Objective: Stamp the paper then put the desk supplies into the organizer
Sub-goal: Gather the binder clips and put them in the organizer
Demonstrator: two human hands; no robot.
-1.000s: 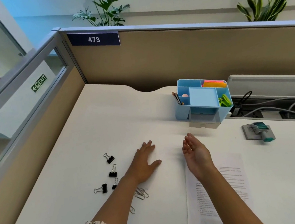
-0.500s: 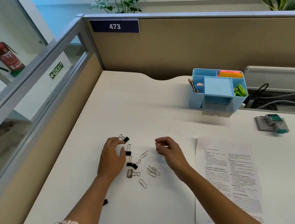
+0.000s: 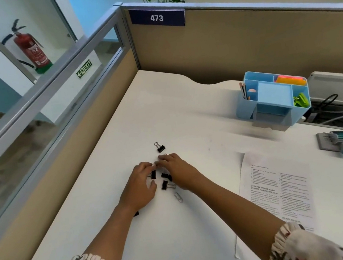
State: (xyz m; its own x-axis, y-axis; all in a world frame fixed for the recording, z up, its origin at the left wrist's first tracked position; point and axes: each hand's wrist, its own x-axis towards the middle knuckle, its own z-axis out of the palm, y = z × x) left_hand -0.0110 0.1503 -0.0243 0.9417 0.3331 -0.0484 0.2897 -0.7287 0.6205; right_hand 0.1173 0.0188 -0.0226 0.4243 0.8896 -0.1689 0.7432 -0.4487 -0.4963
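My left hand (image 3: 139,185) and my right hand (image 3: 177,169) lie on the white desk (image 3: 175,116) with their fingertips meeting, cupped round a small heap of clips. Three black binder clips (image 3: 165,180) show in the gap between the hands. Another binder clip (image 3: 160,147) lies just beyond my fingers, apart from them. A silver paper clip (image 3: 178,196) lies near my right wrist. Whether either hand grips a clip is hidden. The printed paper (image 3: 278,192) lies to the right, and the teal stamp (image 3: 338,142) sits on its grey pad. The blue organizer (image 3: 272,102) stands at the back right.
A black clip (image 3: 136,213) peeks out beside my left forearm. Beige partition walls (image 3: 242,42) close the desk at the back and left. Cables (image 3: 340,117) run in a gap behind the organizer. The organizer holds pencils, orange notes and green clips.
The two hands have closed in on the clips until their fingertips touch. Most paper clips have gone under my right hand. One binder clip now lies apart, beyond my fingers.
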